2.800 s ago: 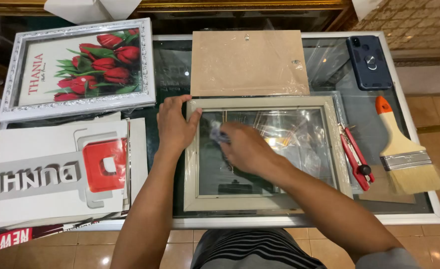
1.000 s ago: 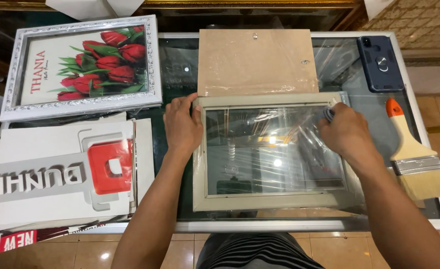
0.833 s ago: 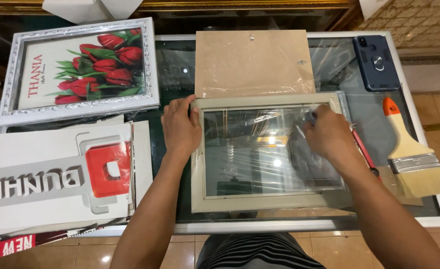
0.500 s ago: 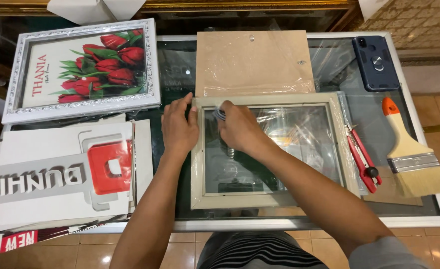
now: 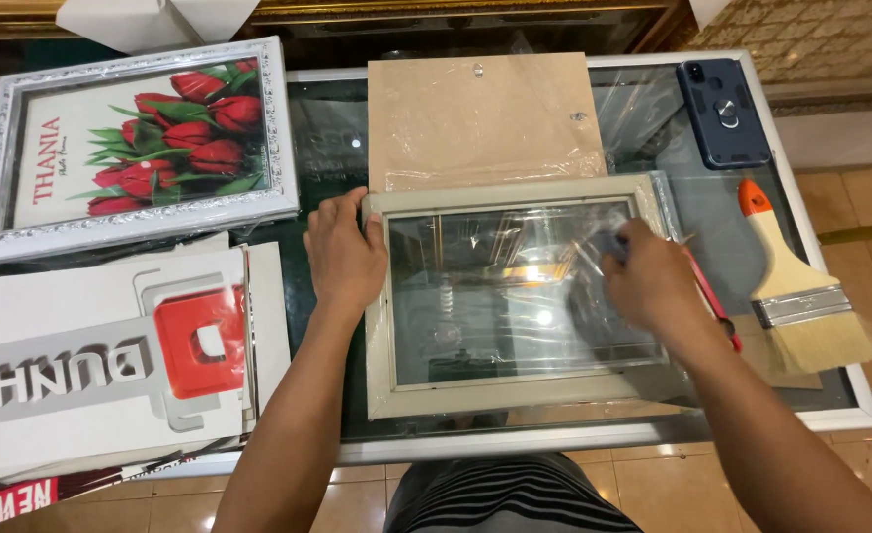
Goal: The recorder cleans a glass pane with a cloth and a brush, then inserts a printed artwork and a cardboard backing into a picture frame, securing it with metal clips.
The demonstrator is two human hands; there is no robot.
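A beige picture frame (image 5: pixel 475 397) with a glass pane lies flat on the glass table (image 5: pixel 554 439). My left hand (image 5: pixel 342 252) presses down on the frame's left edge and holds it still. At the pane's right side, my right hand (image 5: pixel 653 281) is closed on a small bluish cloth (image 5: pixel 608 243) that rests against the glass. Reflections of light show in the middle of the pane.
A brown backing board (image 5: pixel 480 118) lies just behind the frame. A white-framed tulip picture (image 5: pixel 135 143) sits at the back left, above white and red printed boards (image 5: pixel 100 360). On the right are a red cutter (image 5: pixel 717 316), a paintbrush (image 5: pixel 796 286) and a dark phone (image 5: pixel 722 111).
My right hand with the cloth has swept across the pane, from the right side to the upper left and back to the right. My left hand stays on the frame's left edge.
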